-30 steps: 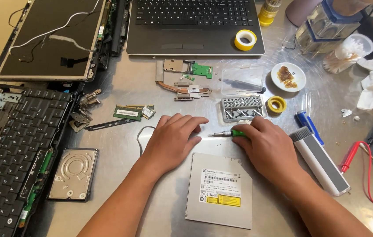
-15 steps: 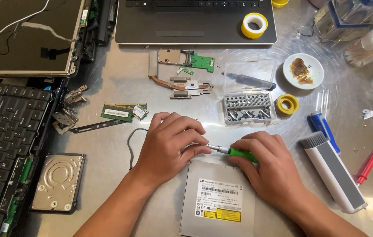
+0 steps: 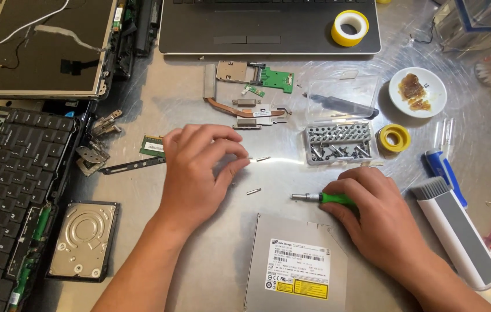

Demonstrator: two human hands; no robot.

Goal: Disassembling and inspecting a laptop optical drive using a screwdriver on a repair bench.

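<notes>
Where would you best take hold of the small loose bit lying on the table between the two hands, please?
Pinch the bit across its middle, coming straight down from above. It is a thin short rod lying flat on the bare table, so nothing sticks up to grab. The left hand is nearest; the right hand holds the screwdriver.

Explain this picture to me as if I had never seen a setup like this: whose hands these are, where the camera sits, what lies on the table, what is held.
The camera sits on a person's head and looks down at their own bare hands over a metal table strewn with laptop parts. The right hand grips a green-handled screwdriver, its tip pointing left. The left hand hovers with fingers pinched, near loose bits; whether it grips anything is unclear. Below lies a flat optical drive, to the left a hard disk and a keyboard. Farther up are a case of bits, two rolls of yellow tape and a copper heat pipe.
</notes>
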